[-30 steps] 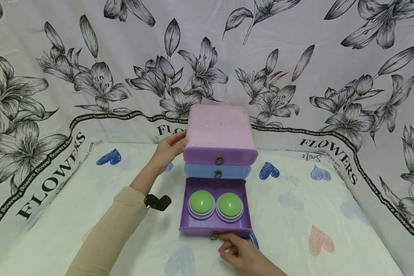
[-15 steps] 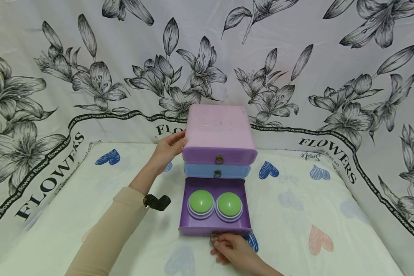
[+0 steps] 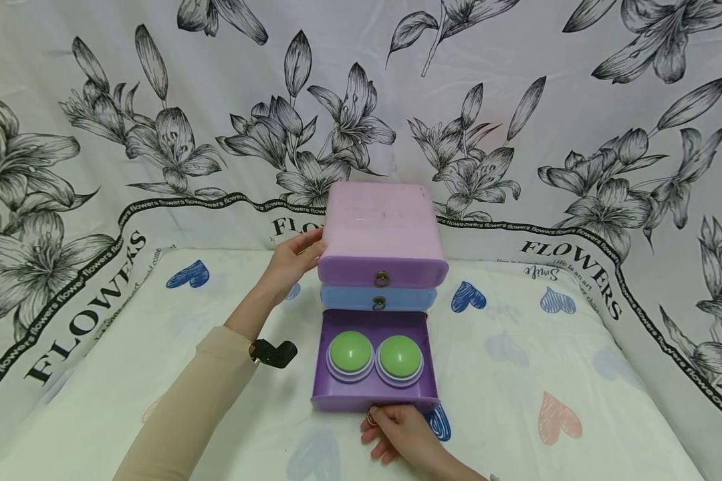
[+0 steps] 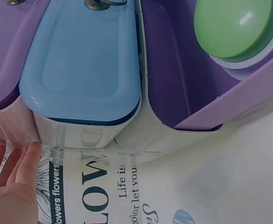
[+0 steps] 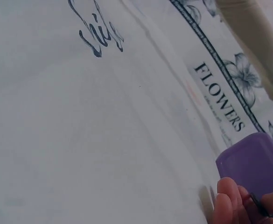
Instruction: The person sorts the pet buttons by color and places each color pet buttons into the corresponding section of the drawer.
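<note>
A small chest of stacked drawers (image 3: 385, 220) has a pink top, a purple upper drawer and a blue middle drawer (image 3: 349, 298). Its purple bottom drawer (image 3: 343, 403) is pulled out. Inside sit two round white objects with green domes, one on the left (image 3: 351, 351) and one on the right (image 3: 400, 357), side by side. My left hand (image 3: 293, 259) rests against the chest's left side, fingertips straight on it in the left wrist view. At the bottom drawer's front, my right hand (image 3: 406, 434) pinches the metal ring pull (image 5: 260, 205) between thumb and fingers.
The chest stands on a white cloth (image 3: 499, 401) printed with hearts. Behind it hangs a white curtain (image 3: 397, 100) with black flower drawings. A black camera mount (image 3: 275, 353) is strapped to the left wrist.
My right hand has moved slightly left, and its thumb and fingers have closed on the bottom drawer's ring pull. My left hand, the chest and the drawer stay as they were.
</note>
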The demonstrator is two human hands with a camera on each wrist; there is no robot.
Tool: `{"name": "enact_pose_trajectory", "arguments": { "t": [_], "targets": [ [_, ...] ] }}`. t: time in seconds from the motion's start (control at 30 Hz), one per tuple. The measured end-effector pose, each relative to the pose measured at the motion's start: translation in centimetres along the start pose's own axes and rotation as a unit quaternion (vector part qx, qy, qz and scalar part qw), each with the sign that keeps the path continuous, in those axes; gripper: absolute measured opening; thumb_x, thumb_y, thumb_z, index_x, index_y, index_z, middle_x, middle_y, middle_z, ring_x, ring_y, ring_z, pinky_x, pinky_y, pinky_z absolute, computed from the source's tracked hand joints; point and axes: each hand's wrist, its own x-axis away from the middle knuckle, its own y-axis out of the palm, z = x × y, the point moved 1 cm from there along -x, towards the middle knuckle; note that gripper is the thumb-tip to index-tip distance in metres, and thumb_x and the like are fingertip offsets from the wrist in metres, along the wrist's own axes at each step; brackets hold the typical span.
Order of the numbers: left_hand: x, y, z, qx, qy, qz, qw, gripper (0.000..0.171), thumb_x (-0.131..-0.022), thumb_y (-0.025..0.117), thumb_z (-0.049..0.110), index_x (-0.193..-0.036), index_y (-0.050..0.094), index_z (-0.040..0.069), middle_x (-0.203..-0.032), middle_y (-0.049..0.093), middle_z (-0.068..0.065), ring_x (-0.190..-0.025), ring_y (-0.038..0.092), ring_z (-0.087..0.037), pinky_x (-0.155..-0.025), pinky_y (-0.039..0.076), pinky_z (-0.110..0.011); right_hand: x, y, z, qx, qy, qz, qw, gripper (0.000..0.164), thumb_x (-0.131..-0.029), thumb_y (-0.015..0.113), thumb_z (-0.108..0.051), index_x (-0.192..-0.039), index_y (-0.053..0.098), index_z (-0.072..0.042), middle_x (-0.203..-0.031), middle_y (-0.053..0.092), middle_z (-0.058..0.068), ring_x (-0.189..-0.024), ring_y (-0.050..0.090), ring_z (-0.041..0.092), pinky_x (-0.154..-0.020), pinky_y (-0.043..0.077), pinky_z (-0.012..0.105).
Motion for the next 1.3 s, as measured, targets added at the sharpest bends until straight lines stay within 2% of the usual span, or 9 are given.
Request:
{"name": "enact_pose_trajectory", "arguments": {
  "t": [0.33,0.7,1.07,1.3],
  "targets": [
    [0.1,0.0,0.1,0.003,0.001,-0.002,1.0,0.056,-0.09,0.058,0.033,-0.139,0.041,0.012,-0.14,0.043,-0.006,-0.122,0.048,-0.02,-0.092,0.049,-0.023,-1.1,0.2,-0.4,-0.005,-0.021,-0.003,1.0,0.039,-0.096,0.047,-0.032,-0.09,0.066,0.001,-0.079,0.069,0.011,-0.053,0.061,0.011,-0.045,0.054,0.028],
    [0.0,0.0,0.1,0.004,-0.009,0.003,1.0,0.057,-0.089,0.06,0.036,-0.139,0.042,0.015,-0.14,0.043,-0.004,-0.122,0.048,-0.019,-0.093,0.049,-0.025,-2.6,-0.1,-1.5,0.002,-0.034,0.01,0.999,0.039,-0.097,0.046,-0.029,-0.089,0.066,0.004,-0.078,0.069,0.011,-0.052,0.062,0.01,-0.046,0.055,0.03],
    [0.0,0.0,0.1,0.003,-0.006,0.002,1.0,0.058,-0.089,0.059,0.037,-0.139,0.041,0.014,-0.14,0.043,-0.005,-0.122,0.048,-0.019,-0.092,0.049,-0.022,-4.7,-1.0,-1.9,0.0,-0.027,0.034,0.999,0.04,-0.098,0.043,-0.028,-0.092,0.064,0.005,-0.077,0.069,0.01,-0.05,0.061,0.01,-0.046,0.055,0.03],
    [0.1,0.0,0.1,0.001,-0.008,0.003,1.0,0.058,-0.089,0.059,0.037,-0.139,0.042,0.015,-0.14,0.043,-0.004,-0.122,0.048,-0.019,-0.093,0.048,-0.025,-5.8,-1.5,-2.7,-0.002,-0.029,0.045,0.999,0.039,-0.098,0.044,-0.029,-0.091,0.063,0.005,-0.075,0.068,0.007,-0.049,0.06,0.009,-0.046,0.054,0.025]
  ]
}}
